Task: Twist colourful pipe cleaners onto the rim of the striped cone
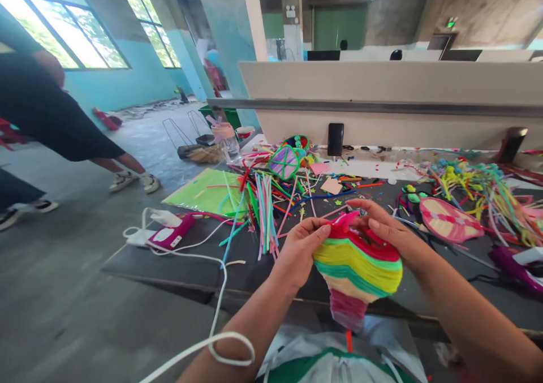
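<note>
Between my hands is a striped craft piece (358, 267) that looks wound with yarn or fuzzy stems. Its bands run red, yellow, teal and cream, narrowing to a mauve lower end. My left hand (299, 250) pinches its upper left edge near a bright pink tip (345, 222). My right hand (396, 236) holds the upper right, thumb near the red band and fingers partly behind it. Just beyond lies a bundle of pastel pipe cleaners (266, 216). To the right is a pink and cream leaf-shaped piece (452, 219).
A purple device (172, 233) with a white cable (218, 304) lies on the left of the dark table. Behind are a phone (335, 140), a water bottle (228, 142) and a white partition (382, 83). Tangled pipe cleaners (475, 188) heap at right. A person (55, 100) stands at left.
</note>
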The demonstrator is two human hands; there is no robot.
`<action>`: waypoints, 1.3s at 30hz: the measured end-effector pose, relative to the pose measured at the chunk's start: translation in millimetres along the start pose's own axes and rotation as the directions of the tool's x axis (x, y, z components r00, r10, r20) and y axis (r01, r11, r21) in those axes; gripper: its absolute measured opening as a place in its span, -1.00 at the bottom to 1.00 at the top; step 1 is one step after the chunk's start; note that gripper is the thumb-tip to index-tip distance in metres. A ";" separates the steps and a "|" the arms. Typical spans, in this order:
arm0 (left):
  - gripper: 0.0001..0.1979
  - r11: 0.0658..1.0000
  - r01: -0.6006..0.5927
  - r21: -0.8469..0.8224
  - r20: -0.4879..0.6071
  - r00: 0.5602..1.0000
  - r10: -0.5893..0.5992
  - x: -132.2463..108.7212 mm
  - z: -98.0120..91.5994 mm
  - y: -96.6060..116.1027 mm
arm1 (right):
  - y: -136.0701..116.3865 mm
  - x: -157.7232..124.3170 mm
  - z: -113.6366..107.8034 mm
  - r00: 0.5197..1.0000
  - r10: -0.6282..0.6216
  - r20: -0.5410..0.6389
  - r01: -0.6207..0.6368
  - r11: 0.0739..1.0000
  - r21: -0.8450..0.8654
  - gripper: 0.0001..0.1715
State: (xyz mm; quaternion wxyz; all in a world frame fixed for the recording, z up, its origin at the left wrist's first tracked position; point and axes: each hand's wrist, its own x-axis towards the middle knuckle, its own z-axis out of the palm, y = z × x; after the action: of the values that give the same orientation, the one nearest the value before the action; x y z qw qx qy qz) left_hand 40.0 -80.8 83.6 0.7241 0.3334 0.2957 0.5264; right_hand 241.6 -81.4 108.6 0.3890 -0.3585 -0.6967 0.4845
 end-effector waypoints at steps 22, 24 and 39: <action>-0.78 0.999 -0.050 -0.017 -0.015 0.999 0.050 14.3 -7.1 -17.1 | -1.2 2.2 27.3 0.878 -0.474 -0.069 0.114 0.347 -0.931 -0.86; -0.81 0.998 -0.059 -0.012 -0.010 0.998 0.058 15.3 -7.7 -18.3 | 2.3 1.4 26.5 0.845 -0.521 -0.120 0.117 0.398 -0.910 -0.87; -0.75 0.997 -0.009 0.080 0.096 0.995 0.001 23.4 -16.4 -22.6 | 18.4 -2.4 20.7 0.807 -0.479 -0.346 0.063 0.652 -0.756 -0.87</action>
State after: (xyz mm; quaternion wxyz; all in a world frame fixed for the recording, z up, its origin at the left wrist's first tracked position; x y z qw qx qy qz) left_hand 46.4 -60.6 53.9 0.7220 0.3878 0.2808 0.4995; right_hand 226.5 -86.6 85.9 0.4620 -0.4832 -0.7437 -0.0060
